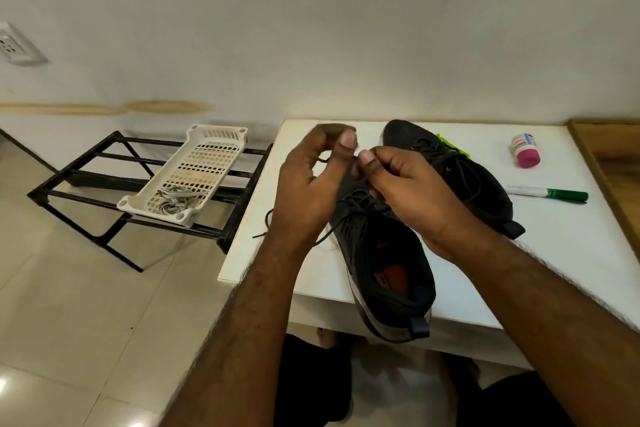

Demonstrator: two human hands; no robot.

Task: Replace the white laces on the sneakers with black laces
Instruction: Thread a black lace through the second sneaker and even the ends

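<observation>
Two black sneakers lie on the white table [571,253]. The near sneaker [388,270] points away from me, its heel over the table's front edge, with a black lace [349,204] threaded through its eyelets. My left hand [308,187] and my right hand [408,194] are raised above its toe, each pinching a strand of that black lace between thumb and fingers. A loose lace end [265,224] trails off the table's left side. The far sneaker [460,173] lies behind my right hand, laced in black. The white laces [175,201] sit bundled in a white basket.
The white plastic basket [194,170] rests on a black metal rack [86,191] left of the table. A green marker [550,193] and a small pink-capped bottle [525,150] lie at the table's right. A wooden surface [613,163] borders the right edge. Tiled floor lies below.
</observation>
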